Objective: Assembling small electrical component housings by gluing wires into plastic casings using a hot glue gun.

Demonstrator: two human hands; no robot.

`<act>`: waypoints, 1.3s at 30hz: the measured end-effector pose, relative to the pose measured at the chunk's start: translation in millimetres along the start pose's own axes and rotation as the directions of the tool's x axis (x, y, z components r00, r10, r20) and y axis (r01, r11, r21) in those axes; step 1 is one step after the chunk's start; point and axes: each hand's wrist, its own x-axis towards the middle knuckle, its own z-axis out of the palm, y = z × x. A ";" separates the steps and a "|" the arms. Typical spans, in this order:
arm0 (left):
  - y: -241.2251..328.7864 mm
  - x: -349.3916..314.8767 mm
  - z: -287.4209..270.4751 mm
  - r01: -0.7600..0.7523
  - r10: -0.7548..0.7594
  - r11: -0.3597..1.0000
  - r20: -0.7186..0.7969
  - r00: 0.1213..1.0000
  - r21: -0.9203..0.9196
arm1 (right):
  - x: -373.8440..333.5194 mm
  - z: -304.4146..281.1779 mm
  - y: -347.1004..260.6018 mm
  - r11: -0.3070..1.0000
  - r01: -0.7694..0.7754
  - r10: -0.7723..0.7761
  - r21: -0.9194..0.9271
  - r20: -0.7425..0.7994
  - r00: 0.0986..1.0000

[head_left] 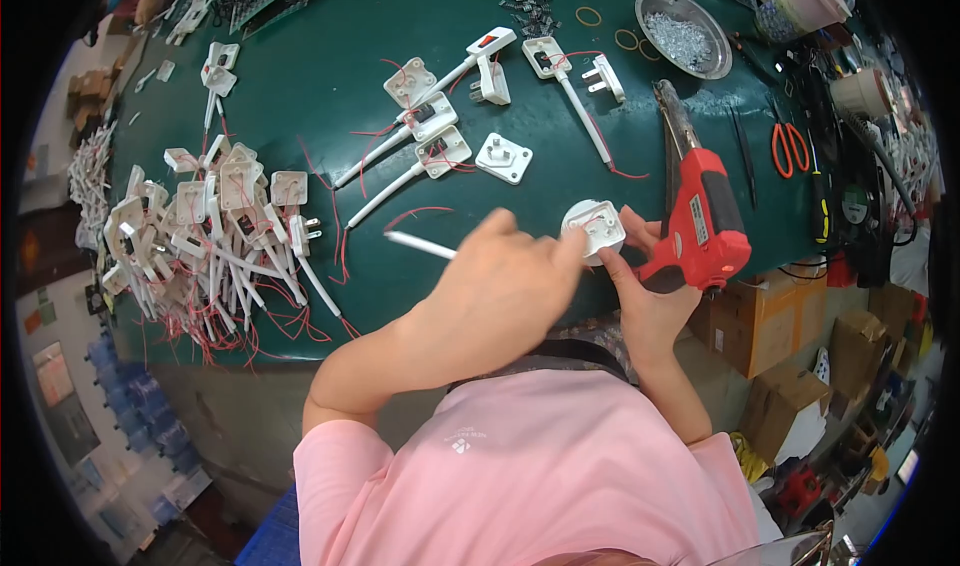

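A white plastic housing (603,228) with a hollow inside sits between my two hands near the table's front edge. My right hand (648,271) grips its near right side, thumb against the rim. A round white part shows just behind the housing. My left hand (515,276) is closed, with a fingertip at the housing's left edge; what the curled fingers hold is hidden. From behind this hand a white tube (420,245) sticks out leftward, with a thin red wire at its end. Right beside my right hand lies a red and black pistol-shaped tool (706,216) with a long nozzle.
White tube assemblies with red wires (215,226) are heaped at left. Several opened housings (432,116) and a loose plug cover (503,158) lie mid-table. A metal bowl (684,34) of small parts, red-handled scissors (788,148) and tweezers (743,156) are at right.
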 end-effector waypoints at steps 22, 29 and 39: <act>-0.1 27.3 80.2 0.216 -0.346 0.938 -0.738 0.579 -0.270 | 2.3 0.2 -6.5 0.999 -0.047 0.047 -0.010 0.006 0.999; -5.4 29.8 88.3 0.165 -0.357 0.929 -0.679 0.642 -0.332 | 1.7 -1.6 -2.9 1.000 -0.007 0.007 -0.013 0.020 1.000; -3.1 24.5 88.0 0.155 -0.433 0.876 -0.603 0.670 -0.457 | -15.3 -61.7 -30.6 0.975 -0.063 0.075 0.215 -0.048 0.996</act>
